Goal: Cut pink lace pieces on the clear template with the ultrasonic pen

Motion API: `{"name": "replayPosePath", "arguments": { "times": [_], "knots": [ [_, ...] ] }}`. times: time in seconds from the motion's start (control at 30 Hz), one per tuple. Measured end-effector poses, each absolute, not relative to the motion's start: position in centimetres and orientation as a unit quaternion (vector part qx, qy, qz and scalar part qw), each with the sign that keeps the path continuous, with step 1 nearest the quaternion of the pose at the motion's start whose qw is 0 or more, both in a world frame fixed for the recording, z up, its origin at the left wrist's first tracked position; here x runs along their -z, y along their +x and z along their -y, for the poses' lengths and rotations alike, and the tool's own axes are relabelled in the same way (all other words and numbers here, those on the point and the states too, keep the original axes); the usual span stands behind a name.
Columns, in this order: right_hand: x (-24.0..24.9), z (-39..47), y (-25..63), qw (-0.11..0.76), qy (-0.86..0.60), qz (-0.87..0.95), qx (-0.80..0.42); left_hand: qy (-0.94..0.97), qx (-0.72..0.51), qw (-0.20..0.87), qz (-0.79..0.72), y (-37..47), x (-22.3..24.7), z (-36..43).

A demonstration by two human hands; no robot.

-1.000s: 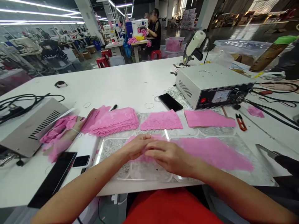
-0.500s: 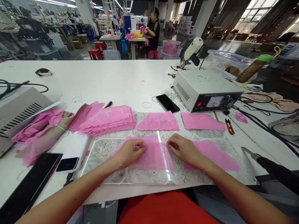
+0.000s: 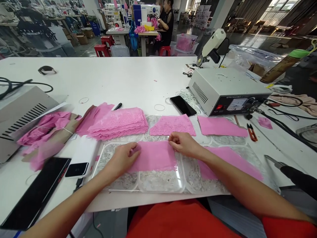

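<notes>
A pink fabric piece (image 3: pixel 155 157) is stretched between my two hands, over a clear plastic board (image 3: pixel 162 182). My left hand (image 3: pixel 123 158) pinches its left edge, thumb against fingers. At its upper right corner, my right hand (image 3: pixel 182 143) grips it the same way. Just behind lies a trapezoid of pink lace (image 3: pixel 173 125). To the left rises a stack of scalloped pink lace pieces (image 3: pixel 119 124). Another flat pink piece (image 3: pixel 221 126) sits at the right rear, and a sheer pink piece (image 3: pixel 230 162) lies partly beneath my right forearm.
A grey control box (image 3: pixel 230 86) stands at the right rear beside a black phone (image 3: pixel 183 105). Orange-handled snips (image 3: pixel 252 133) and a black-handled hot-knife-like tool (image 3: pixel 294 173) lie right. A white power bank (image 3: pixel 85 155) and bundled pink fabric (image 3: pixel 47 129) are left. A co-worker (image 3: pixel 165 26) sits beyond.
My hands have moved apart, my left one leftward and my right one slightly up. The fabric piece between them is now flatter and higher on the board. The camera view has shifted slightly.
</notes>
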State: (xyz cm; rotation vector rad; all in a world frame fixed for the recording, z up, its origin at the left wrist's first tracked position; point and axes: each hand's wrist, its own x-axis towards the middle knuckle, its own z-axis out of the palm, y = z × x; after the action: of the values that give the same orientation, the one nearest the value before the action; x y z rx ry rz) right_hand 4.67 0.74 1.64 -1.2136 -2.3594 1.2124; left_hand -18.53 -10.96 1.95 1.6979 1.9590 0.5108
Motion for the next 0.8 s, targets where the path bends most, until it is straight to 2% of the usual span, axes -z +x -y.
{"name": "replayPosePath", "arguments": {
  "times": [0.07,0.23,0.3,0.43,0.6,0.8],
  "knots": [
    [-1.6,-1.0,4.8,0.115,-0.418,0.810,-0.395,0.651,-0.176,0.204,-0.710,-19.1,-1.6,11.2],
    [-2.6,-1.2,9.3,0.171,-0.472,0.799,-0.333,0.766,-0.159,-0.072,-0.618,-20.1,-0.7,11.9],
    [-2.9,-0.8,12.4,0.214,-0.498,0.784,-0.302,0.800,-0.183,-0.118,-0.559,-19.6,-0.8,11.8],
    [-2.1,0.9,19.6,0.283,-0.559,0.748,-0.219,0.875,-0.221,-0.052,-0.427,-15.4,-1.5,10.5],
    [0.8,3.3,26.8,0.324,-0.638,0.694,-0.083,0.945,-0.164,-0.005,-0.281,-8.0,-0.9,6.6],
    [1.6,4.9,30.1,0.344,-0.664,0.658,-0.089,0.968,-0.133,-0.035,-0.212,-2.9,1.1,2.1]
  ]
}}
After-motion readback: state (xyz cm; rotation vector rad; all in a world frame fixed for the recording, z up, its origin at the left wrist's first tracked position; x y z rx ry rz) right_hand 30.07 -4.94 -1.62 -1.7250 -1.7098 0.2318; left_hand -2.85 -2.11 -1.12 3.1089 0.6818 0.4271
